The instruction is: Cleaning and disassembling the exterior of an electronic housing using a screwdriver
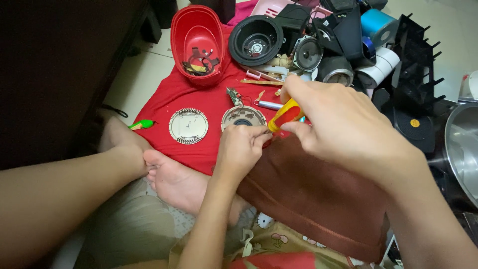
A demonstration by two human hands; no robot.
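My right hand grips a screwdriver with a yellow and red handle, its tip pointing down toward my left hand. My left hand is closed around a small part that its fingers hide, resting on my knee in brown cloth. Just beyond the hands lie two round ribbed discs on a red cloth. A small circuit board and a metal spring piece lie next to the discs.
A red oval tub with small parts stands at the back. Black speaker cones, several dismantled speaker housings and a black plastic rack pile up at the back right. A steel bowl is far right. My bare foot rests on the cloth.
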